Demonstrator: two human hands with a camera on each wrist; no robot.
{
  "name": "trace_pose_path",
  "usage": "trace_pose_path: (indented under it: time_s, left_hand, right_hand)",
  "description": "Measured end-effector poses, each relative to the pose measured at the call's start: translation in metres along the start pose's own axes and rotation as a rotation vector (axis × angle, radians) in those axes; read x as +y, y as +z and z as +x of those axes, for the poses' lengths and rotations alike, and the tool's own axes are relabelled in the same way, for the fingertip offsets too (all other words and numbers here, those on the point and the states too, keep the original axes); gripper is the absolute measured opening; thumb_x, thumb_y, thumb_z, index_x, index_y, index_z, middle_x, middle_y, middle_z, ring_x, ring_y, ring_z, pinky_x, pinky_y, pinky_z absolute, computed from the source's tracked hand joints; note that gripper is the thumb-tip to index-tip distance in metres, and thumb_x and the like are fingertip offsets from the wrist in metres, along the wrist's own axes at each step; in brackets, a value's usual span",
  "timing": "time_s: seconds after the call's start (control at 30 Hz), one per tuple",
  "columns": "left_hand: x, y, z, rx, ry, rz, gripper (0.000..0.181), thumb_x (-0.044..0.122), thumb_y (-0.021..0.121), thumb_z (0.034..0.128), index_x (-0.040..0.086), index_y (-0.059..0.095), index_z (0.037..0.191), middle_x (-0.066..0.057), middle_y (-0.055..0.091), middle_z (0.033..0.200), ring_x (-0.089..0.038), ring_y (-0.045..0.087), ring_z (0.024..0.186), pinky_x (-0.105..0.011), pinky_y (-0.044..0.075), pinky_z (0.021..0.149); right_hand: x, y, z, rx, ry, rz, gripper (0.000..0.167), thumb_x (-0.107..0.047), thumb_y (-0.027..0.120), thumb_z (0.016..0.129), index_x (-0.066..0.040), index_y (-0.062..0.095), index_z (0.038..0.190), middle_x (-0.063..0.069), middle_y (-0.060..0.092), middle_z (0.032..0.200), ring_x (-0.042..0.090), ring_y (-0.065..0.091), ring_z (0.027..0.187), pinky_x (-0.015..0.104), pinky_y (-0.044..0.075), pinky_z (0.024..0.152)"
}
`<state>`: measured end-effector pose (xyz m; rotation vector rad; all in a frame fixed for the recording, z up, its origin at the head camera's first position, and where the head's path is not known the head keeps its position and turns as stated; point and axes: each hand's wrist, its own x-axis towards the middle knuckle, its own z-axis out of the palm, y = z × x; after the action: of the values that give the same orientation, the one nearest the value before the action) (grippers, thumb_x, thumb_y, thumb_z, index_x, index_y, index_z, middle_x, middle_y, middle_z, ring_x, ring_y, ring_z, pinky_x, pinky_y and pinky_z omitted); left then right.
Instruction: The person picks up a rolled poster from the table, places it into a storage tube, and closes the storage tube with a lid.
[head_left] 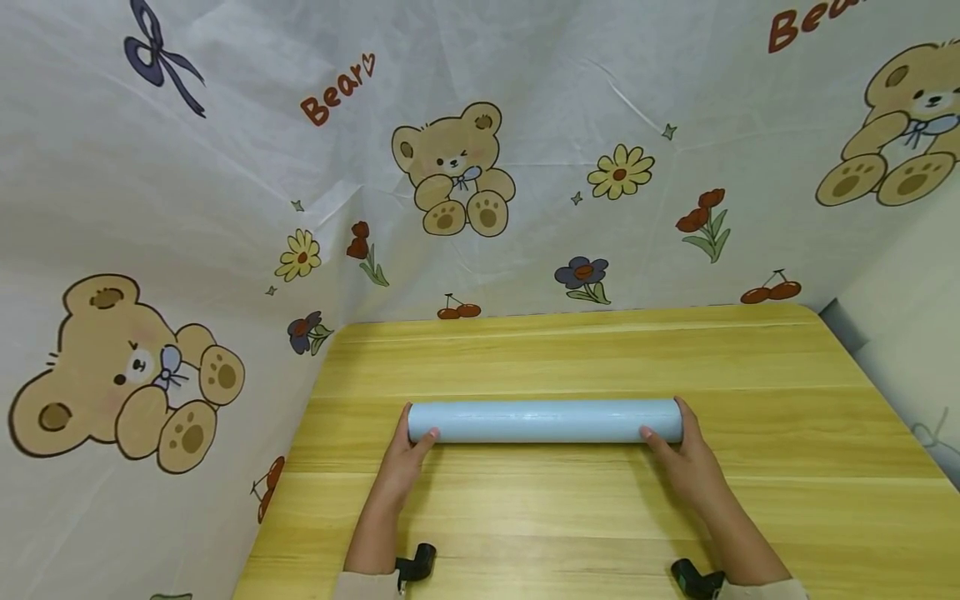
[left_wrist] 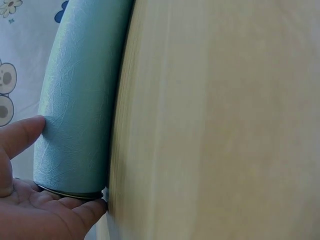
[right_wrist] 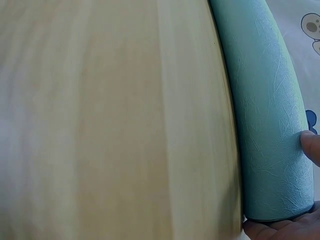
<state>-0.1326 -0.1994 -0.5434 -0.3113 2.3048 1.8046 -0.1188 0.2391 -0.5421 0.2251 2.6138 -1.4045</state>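
A light blue roll [head_left: 545,422] with a creased, leather-like surface lies crosswise over the wooden table. My left hand [head_left: 404,454] holds its left end, with the thumb on the near side and the other fingers at the end face. At the opposite end my right hand [head_left: 686,458] grips in the same way. The left wrist view shows the thumb of the left hand [left_wrist: 45,200] touching the blue roll [left_wrist: 80,105], and a thin dark rim at its end. In the right wrist view, fingers of the right hand [right_wrist: 287,227] lie against the end of the roll [right_wrist: 267,125].
The wood-grain table [head_left: 540,517] extends around the roll. A white cloth [head_left: 525,50] printed with bears and flowers hangs behind and to the left. Black camera mounts [head_left: 417,563] sit at both wrists. A pale cord [head_left: 932,433] is at the far right.
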Motion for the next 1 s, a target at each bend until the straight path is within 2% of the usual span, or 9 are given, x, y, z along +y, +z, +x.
trace_pose_path:
  time_s: [0.37,0.63,1.0]
  left_hand:
    - [0.0017,-0.0001,-0.0004,0.012,-0.013,0.008,0.088,0.039,0.061,0.1014,0.018,0.003,0.164,-0.021,0.012,0.169,-0.042,0.014,0.155,-0.060,0.019,0.124]
    - [0.0024,-0.0011,-0.0004,0.013,-0.034,-0.013,0.095,0.043,0.064,0.0984,0.019,0.000,0.164,-0.021,0.009,0.169,-0.043,0.013,0.155,-0.061,0.020,0.124]
    - [0.0037,-0.0013,-0.0019,0.016,-0.016,-0.044,0.097,0.044,0.065,0.0977,0.018,0.000,0.164,-0.019,0.007,0.170,-0.042,0.010,0.156,-0.060,0.019,0.124]
  right_hand:
    - [0.0010,-0.0014,0.0022,-0.012,-0.006,0.008,0.099,-0.054,0.051,0.102,-0.008,-0.014,0.161,0.040,0.011,0.161,0.060,0.014,0.147,0.074,0.019,0.115]
    - [0.0000,-0.0021,0.0025,-0.023,0.008,0.041,0.104,-0.057,0.053,0.100,-0.012,-0.017,0.161,0.034,0.001,0.165,0.059,0.007,0.149,0.074,0.015,0.116]
    - [-0.0030,-0.0066,0.0007,-0.041,0.035,0.078,0.108,-0.060,0.054,0.098,-0.014,-0.021,0.159,0.030,-0.007,0.166,0.056,0.001,0.151,0.074,0.012,0.117]
